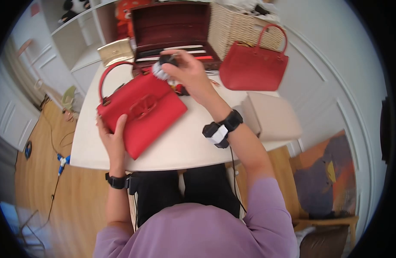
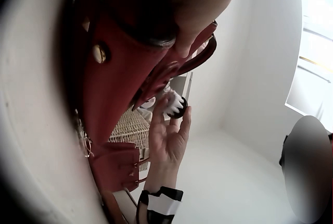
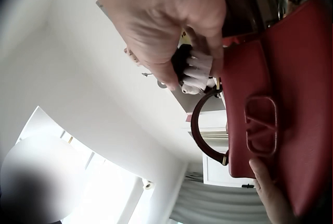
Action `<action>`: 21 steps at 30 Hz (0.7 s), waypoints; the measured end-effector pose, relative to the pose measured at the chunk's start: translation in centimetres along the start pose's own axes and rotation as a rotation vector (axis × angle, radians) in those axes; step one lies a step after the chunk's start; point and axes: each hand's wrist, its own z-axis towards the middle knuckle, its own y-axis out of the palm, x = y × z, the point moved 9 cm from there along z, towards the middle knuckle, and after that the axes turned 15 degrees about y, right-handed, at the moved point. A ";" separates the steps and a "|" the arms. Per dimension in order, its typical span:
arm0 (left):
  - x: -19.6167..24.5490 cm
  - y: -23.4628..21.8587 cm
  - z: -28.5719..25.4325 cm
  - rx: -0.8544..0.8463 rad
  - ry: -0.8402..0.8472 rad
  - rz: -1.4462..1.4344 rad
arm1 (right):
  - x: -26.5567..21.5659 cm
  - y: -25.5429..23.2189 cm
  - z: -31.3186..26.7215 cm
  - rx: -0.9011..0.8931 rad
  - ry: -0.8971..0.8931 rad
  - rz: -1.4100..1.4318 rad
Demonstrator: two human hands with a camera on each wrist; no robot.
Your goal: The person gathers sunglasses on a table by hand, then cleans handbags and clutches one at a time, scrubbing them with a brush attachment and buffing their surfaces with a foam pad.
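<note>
A red flap handbag (image 1: 159,103) with a V-shaped emblem is held tilted over the white table. At its lower left side the left hand (image 1: 114,139) grips it, thumb on the front; that thumb (image 3: 263,179) shows below the emblem in the right wrist view. Between the fingers and thumb of the right hand (image 1: 191,77) is a small round brush (image 3: 195,70), black-backed with white bristles. It is by the bag's upper right edge, bristles towards the bag; whether they touch cannot be told. In the left wrist view the brush (image 2: 176,104) shows beyond the bag (image 2: 119,78).
Behind the bag stands an open dark red case (image 1: 172,26) with long items inside. A gold purse (image 1: 116,50) lies back left. A second red handbag (image 1: 254,69), a wicker basket (image 1: 232,28) and a beige box-like object (image 1: 275,116) are on the right.
</note>
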 end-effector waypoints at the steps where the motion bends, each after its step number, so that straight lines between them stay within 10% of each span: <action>1: 0.0 0.3 0.1 -0.004 -0.031 -0.030 | -0.5 -0.1 -0.1 0.058 -0.092 -0.066; 6: 1.0 2.6 1.8 -0.149 -0.142 -0.126 | -2.1 2.4 -5.1 0.316 -0.644 -0.775; 10: 0.1 6.7 3.5 -0.299 -0.154 -0.268 | -0.9 4.4 -5.6 0.165 -0.673 -0.819; 14: -0.5 9.6 5.2 -0.390 -0.097 -0.191 | -1.1 -3.5 -3.6 0.575 -0.412 -0.668; 21: -0.6 10.0 5.0 -0.452 0.067 -0.172 | -1.9 1.7 -5.6 0.357 -0.604 -0.819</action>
